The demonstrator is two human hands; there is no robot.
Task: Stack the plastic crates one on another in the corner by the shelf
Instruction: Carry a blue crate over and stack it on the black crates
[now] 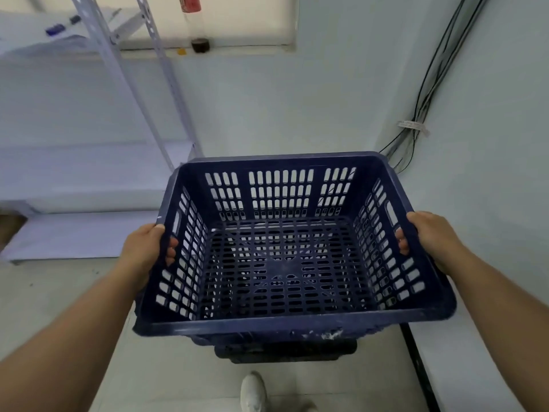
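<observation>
Overhead, unlabelled blue crate (pixel 285 248), left hand (pixel 142 248) and right hand (pixel 430 236) fingers (pixel 170 248) clenched through its side slots.

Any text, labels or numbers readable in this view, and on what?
None can be read.
Red label on the clear tube on the window sill: print too blurred.
White tag around the wall cables: marks too small.
Blue crate, held by left hand and right hand: no text visible.
</observation>
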